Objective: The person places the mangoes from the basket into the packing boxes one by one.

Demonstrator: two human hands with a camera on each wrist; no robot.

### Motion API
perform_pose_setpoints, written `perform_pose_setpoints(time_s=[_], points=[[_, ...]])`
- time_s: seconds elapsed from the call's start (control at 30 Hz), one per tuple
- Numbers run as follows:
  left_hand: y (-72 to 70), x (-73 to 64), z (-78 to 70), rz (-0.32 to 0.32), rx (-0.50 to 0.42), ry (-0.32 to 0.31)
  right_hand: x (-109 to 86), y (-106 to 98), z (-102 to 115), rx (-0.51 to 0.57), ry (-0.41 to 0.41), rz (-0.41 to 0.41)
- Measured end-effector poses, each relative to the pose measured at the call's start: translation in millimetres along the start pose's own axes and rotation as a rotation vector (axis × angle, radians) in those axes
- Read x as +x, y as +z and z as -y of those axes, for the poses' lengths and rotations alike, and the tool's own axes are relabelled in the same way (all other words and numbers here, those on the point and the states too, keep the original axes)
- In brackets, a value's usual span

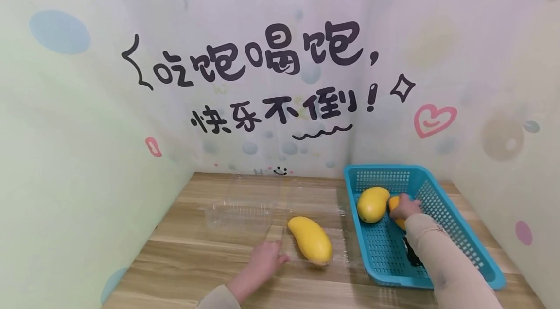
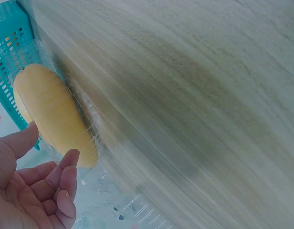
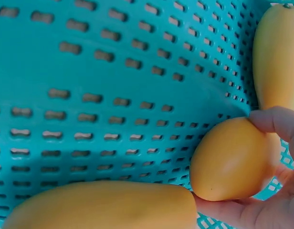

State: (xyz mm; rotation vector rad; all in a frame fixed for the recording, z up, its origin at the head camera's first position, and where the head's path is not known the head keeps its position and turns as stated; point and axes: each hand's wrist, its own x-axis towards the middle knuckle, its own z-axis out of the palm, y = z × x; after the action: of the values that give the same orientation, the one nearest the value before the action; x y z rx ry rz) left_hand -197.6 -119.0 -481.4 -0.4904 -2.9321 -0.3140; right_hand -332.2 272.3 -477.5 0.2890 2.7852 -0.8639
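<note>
My right hand (image 1: 406,207) reaches into the blue plastic basket (image 1: 395,281) and grips a mango (image 3: 233,160), thumb on its upper side and fingers beneath. Another mango (image 1: 373,204) lies to the left of that hand, against the basket's side. A further mango (image 3: 104,205) shows in the right wrist view. On the table, one yellow mango (image 1: 311,241) rests on clear plastic packaging (image 1: 339,246). My left hand (image 1: 266,256) is just left of it, palm turned up with loosely bent fingers, thumb and fingertips close to the fruit in the left wrist view.
A clear plastic container (image 1: 238,214) stands on the wooden table (image 1: 188,255), left of and behind the mango. Behind the table hangs a printed backdrop (image 1: 262,153), with walls on both sides. A black object (image 1: 412,253) shows beside the right sleeve, over the basket.
</note>
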Motion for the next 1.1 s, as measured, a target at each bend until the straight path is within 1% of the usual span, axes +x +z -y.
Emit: perform_pose_setpoints(time_s=[0.07, 0.17, 0.37, 0.53, 0.67, 0.83, 0.97, 1.1], points=[[0.1, -0.2, 0.2, 0.006, -0.003, -0.005, -0.4, 2, 0, 0.025, -0.001, 0.025], [0.6, -0.6, 0.8, 0.007, -0.009, -0.005, -0.6, 5, 0, 0.036, -0.006, 0.039], [1.2, -1.4, 0.9, 0.008, -0.011, -0.001, 2.6, 16, -5, 0.011, -0.004, 0.000], [1.5, 0.2, 1.3, 0.021, -0.023, -0.007, 2.8, 16, -7, 0.012, -0.010, -0.004], [0.6, 1.4, 1.5, 0.018, -0.027, -0.003, 1.6, 12, -5, 0.040, -0.018, 0.017], [-2.2, 1.4, 0.2, 0.014, -0.008, 0.003, -0.8, 4, -5, 0.077, -0.018, 0.031], [-1.8, 1.2, -0.1, 0.014, -0.003, 0.003, -5.3, -7, -2, 0.081, -0.007, 0.031], [-0.3, 1.6, 0.9, 0.009, 0.007, 0.007, -9.9, -22, 5, 0.069, -0.024, 0.035]])
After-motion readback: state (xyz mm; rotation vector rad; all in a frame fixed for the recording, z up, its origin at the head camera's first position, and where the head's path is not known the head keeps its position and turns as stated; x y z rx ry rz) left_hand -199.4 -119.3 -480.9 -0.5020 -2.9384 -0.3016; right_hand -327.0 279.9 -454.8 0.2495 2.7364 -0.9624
